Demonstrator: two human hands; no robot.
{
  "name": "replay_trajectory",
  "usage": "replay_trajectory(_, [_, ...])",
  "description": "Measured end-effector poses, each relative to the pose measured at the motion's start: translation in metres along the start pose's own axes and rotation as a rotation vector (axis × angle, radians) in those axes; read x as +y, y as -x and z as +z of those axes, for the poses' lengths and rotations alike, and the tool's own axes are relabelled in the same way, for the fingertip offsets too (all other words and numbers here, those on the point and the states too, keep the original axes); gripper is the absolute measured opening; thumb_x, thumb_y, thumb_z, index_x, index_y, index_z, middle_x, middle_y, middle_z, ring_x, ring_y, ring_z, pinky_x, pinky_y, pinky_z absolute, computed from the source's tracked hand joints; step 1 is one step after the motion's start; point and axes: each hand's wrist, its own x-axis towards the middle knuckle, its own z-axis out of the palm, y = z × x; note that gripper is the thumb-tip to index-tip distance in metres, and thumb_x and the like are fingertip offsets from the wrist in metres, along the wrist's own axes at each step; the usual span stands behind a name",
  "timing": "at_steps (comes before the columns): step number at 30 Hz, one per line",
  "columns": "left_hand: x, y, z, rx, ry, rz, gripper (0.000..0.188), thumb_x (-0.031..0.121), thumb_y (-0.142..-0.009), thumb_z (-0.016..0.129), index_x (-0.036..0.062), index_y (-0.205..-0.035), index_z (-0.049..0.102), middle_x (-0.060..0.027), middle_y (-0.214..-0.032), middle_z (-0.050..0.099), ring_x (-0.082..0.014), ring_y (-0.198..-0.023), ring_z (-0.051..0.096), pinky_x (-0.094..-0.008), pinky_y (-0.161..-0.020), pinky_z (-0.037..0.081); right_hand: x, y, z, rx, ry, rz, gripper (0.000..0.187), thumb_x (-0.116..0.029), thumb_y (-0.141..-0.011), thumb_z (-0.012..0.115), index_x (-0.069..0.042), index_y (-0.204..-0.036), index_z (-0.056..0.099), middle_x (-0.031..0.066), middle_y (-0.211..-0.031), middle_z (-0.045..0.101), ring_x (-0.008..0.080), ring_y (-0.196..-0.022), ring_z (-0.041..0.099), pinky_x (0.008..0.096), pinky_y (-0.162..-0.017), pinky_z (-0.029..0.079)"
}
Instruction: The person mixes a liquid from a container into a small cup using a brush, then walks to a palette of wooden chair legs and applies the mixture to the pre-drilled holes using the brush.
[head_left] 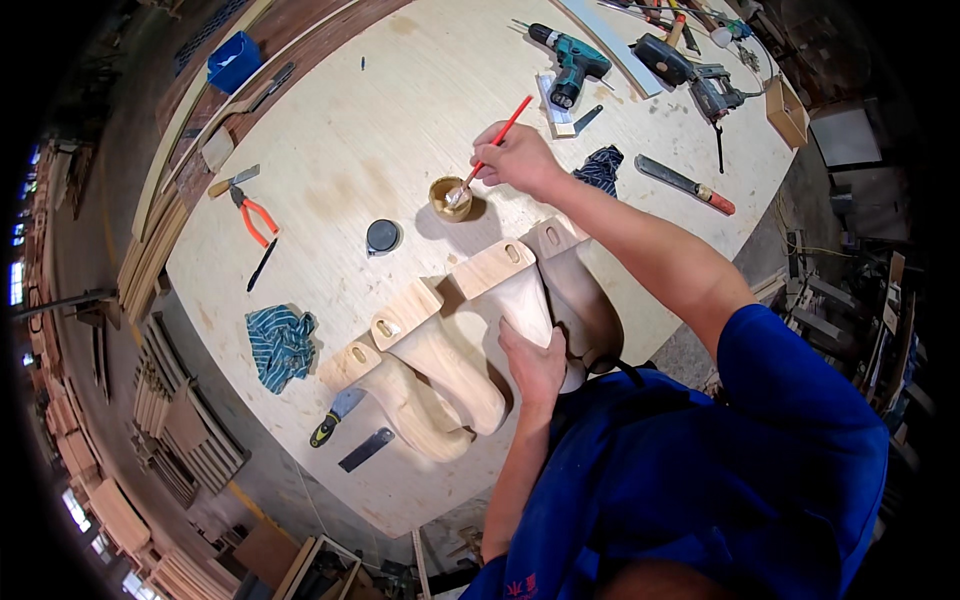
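My right hand (pixel 522 158) grips a thin red-handled brush (pixel 517 114), its lower end inside a small round cup (pixel 437 203) with whitish paste in it. My left hand (pixel 534 364) is closed around the narrow part of a carved wooden furniture leg (pixel 522 300), whose block end has an oval slot. Beside it lie more pale legs of the same shape: one (pixel 583 290) to the right, partly under my right forearm, and two to the left, a middle one (pixel 440 355) and an outer one (pixel 405 400). Slots show at their block ends too.
Around the workbench lie a tape measure (pixel 382 236), orange-handled pliers (pixel 256 218), a striped cloth (pixel 280 347), a putty knife (pixel 338 415) and a chisel (pixel 684 184). Farther back are a cordless drill (pixel 573 62) and a nail gun (pixel 690 75).
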Motion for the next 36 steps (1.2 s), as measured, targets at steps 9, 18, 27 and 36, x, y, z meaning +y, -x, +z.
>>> replay_trajectory(9, [0.002, 0.0, -0.001, -0.014, -0.005, -0.017, 0.095, 0.024, -0.081, 0.081, -0.0138, -0.149, 0.027, -0.0382, -0.138, 0.043, -0.0519, -0.129, 0.046, -0.0509, -0.112, 0.038, 0.011, -0.008, -0.042, 0.066, -0.432, 0.225, 0.015, -0.011, -0.099, 0.061, -0.001, -0.11, 0.06, 0.0155, -0.103, 0.07, 0.0244, -0.086, 0.074, 0.0361, -0.078, 0.064])
replay_trajectory(18, [0.0, 0.0, 0.0, -0.029, 0.025, -0.024, 0.093, 0.023, -0.08, 0.08, -0.0135, -0.148, 0.029, -0.0377, -0.138, 0.045, -0.0511, -0.128, 0.048, -0.0502, -0.112, 0.039, 0.005, 0.023, -0.113, 0.013, -0.657, 0.223, 0.016, -0.01, -0.099, 0.061, 0.003, -0.109, 0.06, 0.0185, -0.104, 0.07, 0.0288, -0.091, 0.074, 0.0368, -0.082, 0.064])
replay_trajectory(27, [0.003, -0.001, -0.002, -0.047, 0.061, -0.02, 0.088, 0.021, -0.082, 0.079, -0.0117, -0.148, 0.031, -0.0353, -0.139, 0.046, -0.0489, -0.131, 0.046, -0.0494, -0.113, 0.037, -0.018, 0.108, -0.15, 0.142, -0.227, 0.138, 0.015, -0.012, -0.102, 0.06, 0.0, -0.111, 0.059, 0.0147, -0.099, 0.072, 0.0214, -0.08, 0.075, 0.0312, -0.072, 0.064])
replay_trajectory(36, [0.005, 0.01, 0.004, 0.137, -0.361, 0.323, 0.088, 0.027, -0.08, 0.081, -0.0095, -0.148, 0.037, -0.0316, -0.145, 0.044, -0.0441, -0.138, 0.041, -0.0576, -0.116, 0.031, -0.031, 0.138, -0.103, 0.126, 0.262, -0.2, 0.014, -0.012, -0.096, 0.065, 0.0, -0.101, 0.068, 0.0082, -0.089, 0.073, 0.0136, -0.079, 0.07, 0.0287, -0.072, 0.057])
